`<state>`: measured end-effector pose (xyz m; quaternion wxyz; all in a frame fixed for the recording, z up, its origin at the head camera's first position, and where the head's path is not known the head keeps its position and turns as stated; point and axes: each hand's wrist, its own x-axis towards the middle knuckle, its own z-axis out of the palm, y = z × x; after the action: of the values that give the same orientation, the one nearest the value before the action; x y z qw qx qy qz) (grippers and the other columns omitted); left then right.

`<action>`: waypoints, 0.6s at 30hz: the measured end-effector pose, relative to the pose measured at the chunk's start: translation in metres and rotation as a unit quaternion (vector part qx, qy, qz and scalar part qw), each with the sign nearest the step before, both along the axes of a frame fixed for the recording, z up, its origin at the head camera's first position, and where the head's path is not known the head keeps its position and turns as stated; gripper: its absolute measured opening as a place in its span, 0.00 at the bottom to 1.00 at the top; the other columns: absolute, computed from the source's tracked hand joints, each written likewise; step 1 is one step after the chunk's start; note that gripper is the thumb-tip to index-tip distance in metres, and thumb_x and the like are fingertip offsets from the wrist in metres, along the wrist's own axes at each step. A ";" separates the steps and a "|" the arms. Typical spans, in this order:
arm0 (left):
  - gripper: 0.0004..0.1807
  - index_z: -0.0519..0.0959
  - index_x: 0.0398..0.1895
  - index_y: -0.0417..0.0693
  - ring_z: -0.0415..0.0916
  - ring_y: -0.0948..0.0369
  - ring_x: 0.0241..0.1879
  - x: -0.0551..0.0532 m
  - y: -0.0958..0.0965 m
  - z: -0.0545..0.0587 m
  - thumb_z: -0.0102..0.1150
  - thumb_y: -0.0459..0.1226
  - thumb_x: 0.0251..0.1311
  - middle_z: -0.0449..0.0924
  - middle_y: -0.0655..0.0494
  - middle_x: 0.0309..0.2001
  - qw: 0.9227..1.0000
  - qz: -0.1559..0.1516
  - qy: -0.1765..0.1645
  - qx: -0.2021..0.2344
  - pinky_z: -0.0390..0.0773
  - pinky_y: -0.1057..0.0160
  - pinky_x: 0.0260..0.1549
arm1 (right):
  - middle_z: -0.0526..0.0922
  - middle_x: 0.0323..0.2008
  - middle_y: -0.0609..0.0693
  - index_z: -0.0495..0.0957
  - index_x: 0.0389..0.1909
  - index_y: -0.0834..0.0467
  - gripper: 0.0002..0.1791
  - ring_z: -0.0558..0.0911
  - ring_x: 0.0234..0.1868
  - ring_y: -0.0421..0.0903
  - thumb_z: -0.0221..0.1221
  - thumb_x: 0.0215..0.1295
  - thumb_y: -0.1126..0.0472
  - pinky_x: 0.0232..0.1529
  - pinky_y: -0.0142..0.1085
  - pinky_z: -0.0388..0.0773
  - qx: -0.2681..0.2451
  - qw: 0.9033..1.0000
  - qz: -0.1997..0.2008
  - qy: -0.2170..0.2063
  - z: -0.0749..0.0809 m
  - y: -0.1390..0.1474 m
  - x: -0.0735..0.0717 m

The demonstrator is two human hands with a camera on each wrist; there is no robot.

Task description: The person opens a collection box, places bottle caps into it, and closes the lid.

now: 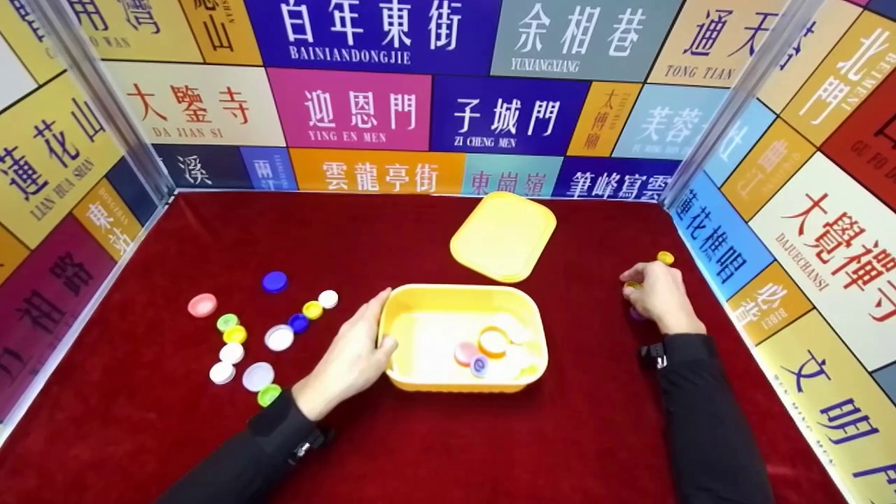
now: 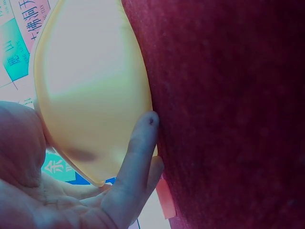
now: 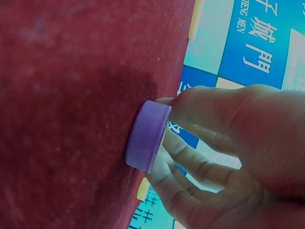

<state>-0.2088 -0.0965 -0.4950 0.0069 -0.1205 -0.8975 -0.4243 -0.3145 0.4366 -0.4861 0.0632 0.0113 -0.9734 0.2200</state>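
Observation:
My left hand (image 1: 353, 350) grips the left end of a yellow plastic box (image 1: 462, 386), its thumb over the rim. In the left wrist view, fingers lie along the box's outer wall (image 2: 100, 114). Inside the box are a pink cap (image 1: 464, 353), a lilac cap (image 1: 479, 365) and an orange-rimmed cap (image 1: 493, 341). At the right, my right hand (image 1: 661, 297) has its fingers about a small yellow cap (image 1: 633, 285) and seems to pinch it. A purple bottle cap (image 3: 148, 136) stands close to these fingers; in the right wrist view it partly hides their tips.
Another yellow cap (image 1: 665, 258) lies just beyond my right hand. The yellow lid (image 1: 504, 236) lies flat behind the box. On the left of the red cloth (image 1: 434, 448) are several loose caps, among them a blue one (image 1: 274, 282). Printed panels (image 1: 350, 108) wall the sides and back.

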 end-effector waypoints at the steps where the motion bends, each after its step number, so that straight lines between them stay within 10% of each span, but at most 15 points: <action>1: 0.43 0.60 0.94 0.38 0.76 0.42 0.83 0.000 0.000 0.000 0.62 0.30 0.78 0.74 0.35 0.85 1.000 0.000 -0.001 0.001 0.76 0.40 0.84 | 0.95 0.54 0.69 0.92 0.56 0.69 0.16 0.92 0.55 0.68 0.66 0.71 0.71 0.62 0.61 0.85 0.000 1.000 0.000 0.000 0.000 0.000 0.000; 12: 0.43 0.61 0.93 0.36 0.77 0.42 0.82 0.000 -0.001 0.000 0.62 0.29 0.78 0.74 0.34 0.84 1.000 0.000 0.002 0.002 0.76 0.40 0.84 | 0.96 0.52 0.69 0.92 0.55 0.69 0.14 0.95 0.42 0.62 0.68 0.73 0.69 0.56 0.56 0.88 -0.003 1.000 0.008 0.010 0.011 -0.015 0.003; 18: 0.43 0.61 0.93 0.37 0.77 0.42 0.81 0.000 -0.001 0.000 0.62 0.29 0.77 0.75 0.34 0.84 1.000 0.000 0.006 0.002 0.77 0.40 0.84 | 0.95 0.54 0.71 0.92 0.56 0.70 0.15 0.93 0.54 0.69 0.69 0.75 0.67 0.65 0.65 0.87 -0.010 0.999 0.037 0.025 0.027 -0.043 0.006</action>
<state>-0.2086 -0.0978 -0.4946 0.0120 -0.1232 -0.8963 -0.4258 -0.3089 0.3937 -0.4591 0.0791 0.0524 -0.9681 0.2319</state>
